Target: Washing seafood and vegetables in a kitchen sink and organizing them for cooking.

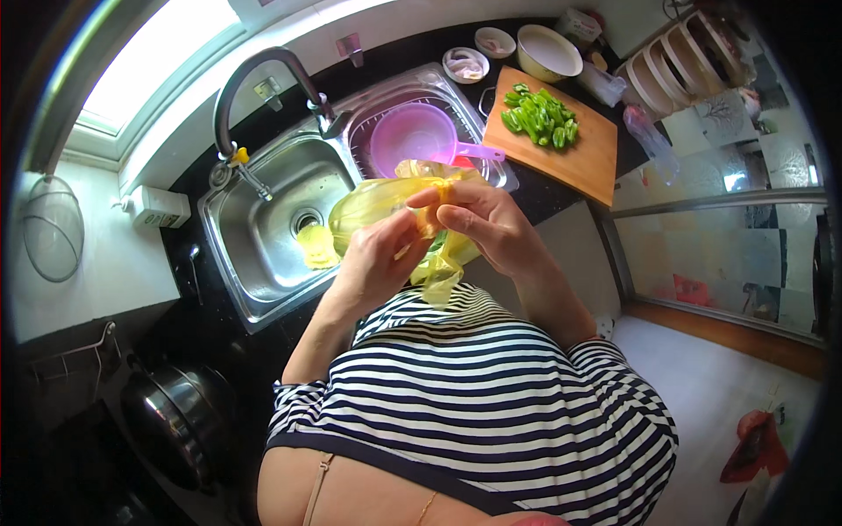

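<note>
A yellow translucent plastic bag (368,205) hangs before my chest at the front of the sink, and both hands are at its gathered neck. My right hand (495,223) pinches the twisted plastic between thumb and fingers. Close beside it, my left hand (389,248) has its fingers curled at the bag's knot-like part, its fingertips partly hidden. Loose yellow ends droop below the hands. Something green shows through between them, too covered to name. Behind the bag, a purple plastic strainer (411,135) with a handle sits in the right sink basin.
The left steel basin (263,263) holds a yellow sponge-like item (318,246) by the drain, under a curved faucet (227,105). Cut green peppers (543,118) lie on a wooden cutting board (598,167). Small bowls (466,66) and a larger bowl (549,52) stand behind. A pot (174,421) is lower left.
</note>
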`<action>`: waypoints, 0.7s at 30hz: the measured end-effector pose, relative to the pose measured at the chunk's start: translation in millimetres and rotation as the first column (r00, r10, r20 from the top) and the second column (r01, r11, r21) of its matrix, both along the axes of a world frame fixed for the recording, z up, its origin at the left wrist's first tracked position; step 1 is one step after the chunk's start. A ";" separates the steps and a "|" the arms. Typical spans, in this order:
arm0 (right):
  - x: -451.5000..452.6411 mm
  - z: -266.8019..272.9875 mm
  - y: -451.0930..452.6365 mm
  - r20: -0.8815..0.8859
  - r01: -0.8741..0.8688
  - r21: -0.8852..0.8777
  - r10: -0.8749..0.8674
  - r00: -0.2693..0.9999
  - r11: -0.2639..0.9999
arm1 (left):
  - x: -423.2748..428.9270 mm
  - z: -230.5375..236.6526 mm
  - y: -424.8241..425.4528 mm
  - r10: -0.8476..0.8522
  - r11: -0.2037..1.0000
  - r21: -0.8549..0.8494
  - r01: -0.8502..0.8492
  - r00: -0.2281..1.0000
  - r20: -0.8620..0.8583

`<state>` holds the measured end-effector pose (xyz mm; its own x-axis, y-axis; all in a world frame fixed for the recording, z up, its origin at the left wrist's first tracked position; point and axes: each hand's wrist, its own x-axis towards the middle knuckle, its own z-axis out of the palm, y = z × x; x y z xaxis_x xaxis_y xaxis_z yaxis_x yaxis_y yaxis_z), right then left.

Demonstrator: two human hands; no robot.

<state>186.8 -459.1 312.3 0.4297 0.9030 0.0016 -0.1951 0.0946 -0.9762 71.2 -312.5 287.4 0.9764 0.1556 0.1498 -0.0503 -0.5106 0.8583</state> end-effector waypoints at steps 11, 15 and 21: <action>32.8 16.1 -87.2 0.045 0.394 -0.137 -0.392 0.919 0.909 | -39.2 -0.5 40.9 0.037 0.770 -0.628 -0.115 0.990 -0.137; 23.0 14.9 -98.3 0.012 0.434 -0.051 -0.434 0.901 0.899 | -56.7 0.4 45.1 0.021 0.668 -0.743 0.039 0.997 0.072; 31.1 19.5 -111.3 0.151 0.313 -0.228 -0.284 0.947 0.922 | -63.2 -14.7 42.8 0.088 0.600 -0.799 -0.032 0.996 0.026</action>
